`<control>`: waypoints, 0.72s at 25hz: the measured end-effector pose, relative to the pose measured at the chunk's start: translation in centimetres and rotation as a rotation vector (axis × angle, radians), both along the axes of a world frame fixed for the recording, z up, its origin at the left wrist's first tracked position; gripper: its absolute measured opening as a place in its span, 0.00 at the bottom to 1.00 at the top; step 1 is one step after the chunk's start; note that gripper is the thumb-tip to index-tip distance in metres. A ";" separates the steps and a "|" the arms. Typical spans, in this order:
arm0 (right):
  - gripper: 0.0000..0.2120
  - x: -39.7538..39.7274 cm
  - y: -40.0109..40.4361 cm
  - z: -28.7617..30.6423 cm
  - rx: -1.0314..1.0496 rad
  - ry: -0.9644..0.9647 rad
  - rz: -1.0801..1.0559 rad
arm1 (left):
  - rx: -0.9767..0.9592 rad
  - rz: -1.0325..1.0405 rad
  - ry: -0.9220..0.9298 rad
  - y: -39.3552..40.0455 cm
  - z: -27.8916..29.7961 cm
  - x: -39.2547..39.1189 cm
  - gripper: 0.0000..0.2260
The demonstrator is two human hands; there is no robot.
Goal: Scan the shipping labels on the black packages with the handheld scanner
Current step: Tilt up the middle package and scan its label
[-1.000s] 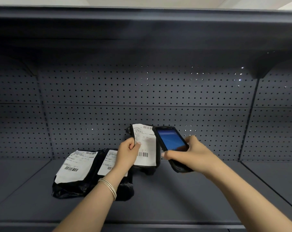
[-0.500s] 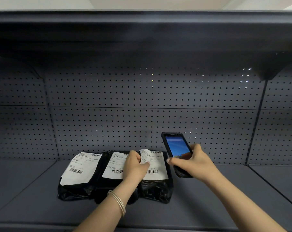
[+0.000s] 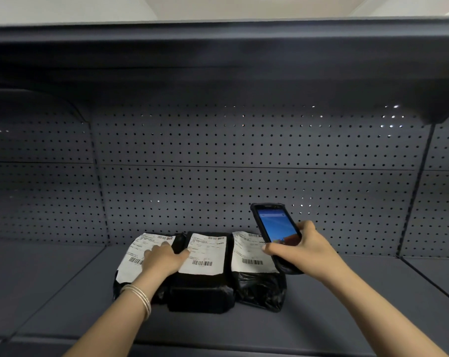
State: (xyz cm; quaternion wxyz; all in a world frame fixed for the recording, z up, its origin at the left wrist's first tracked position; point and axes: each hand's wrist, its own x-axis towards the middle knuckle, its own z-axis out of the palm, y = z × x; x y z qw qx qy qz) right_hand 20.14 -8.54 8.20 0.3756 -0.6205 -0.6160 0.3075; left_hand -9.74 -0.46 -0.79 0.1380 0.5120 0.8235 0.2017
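Observation:
Three black packages lie side by side on the grey shelf [image 3: 321, 318], each with a white shipping label facing up: the left package [image 3: 130, 256], the middle package [image 3: 205, 292] and the right package [image 3: 259, 287]. My left hand [image 3: 162, 257] rests flat, fingers apart, across the left label and the gap to the middle package. My right hand [image 3: 305, 249] grips the black handheld scanner [image 3: 276, 228], its blue screen lit and tilted toward me, over the right edge of the right package.
A perforated grey back panel [image 3: 244, 150] rises behind the packages, and an upper shelf [image 3: 218, 47] overhangs above. Vertical uprights [image 3: 414, 191] split the shelving into bays. The shelf's front edge [image 3: 218, 349] runs below my forearms.
The right package, held upright in my left hand a second ago, now lies flat beside the others. My left hand has let go and slid left onto the left package. The scanner stayed in my right hand.

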 end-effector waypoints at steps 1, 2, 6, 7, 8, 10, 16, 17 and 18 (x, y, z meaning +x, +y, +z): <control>0.31 -0.5 -0.2 0.1 0.001 0.001 0.005 | -0.026 -0.024 0.002 0.0 0.0 -0.1 0.29; 0.31 -0.9 -0.4 0.2 0.003 0.002 0.006 | -0.037 -0.055 -0.002 0.1 0.0 0.0 0.26; 0.30 -2.6 -1.0 0.4 0.004 0.001 0.001 | 0.067 -0.130 -0.015 0.1 -0.1 0.9 0.21; 0.30 -3.0 -1.2 0.5 -0.003 -0.003 0.005 | 0.139 -0.168 -0.060 0.2 -0.3 1.1 0.22; 0.30 -3.4 -1.4 0.6 -0.010 -0.005 0.007 | 0.221 -0.224 -0.115 0.4 -0.5 1.1 0.23; 0.30 -4.1 -1.8 0.8 -0.027 0.005 0.021 | 0.369 -0.288 -0.240 0.3 -0.6 1.1 0.22; 0.33 -5.7 -2.7 2.2 -0.105 0.003 0.086 | 0.787 -0.322 -0.366 -0.8 1.2 0.7 0.17; 0.33 -6.0 -2.9 2.6 -0.111 0.014 0.103 | 0.852 -0.333 -0.356 -1.0 1.6 0.6 0.16; 0.33 -6.3 -3.1 3.1 -0.113 0.026 0.123 | 0.910 -0.351 -0.347 -1.2 1.9 0.5 0.16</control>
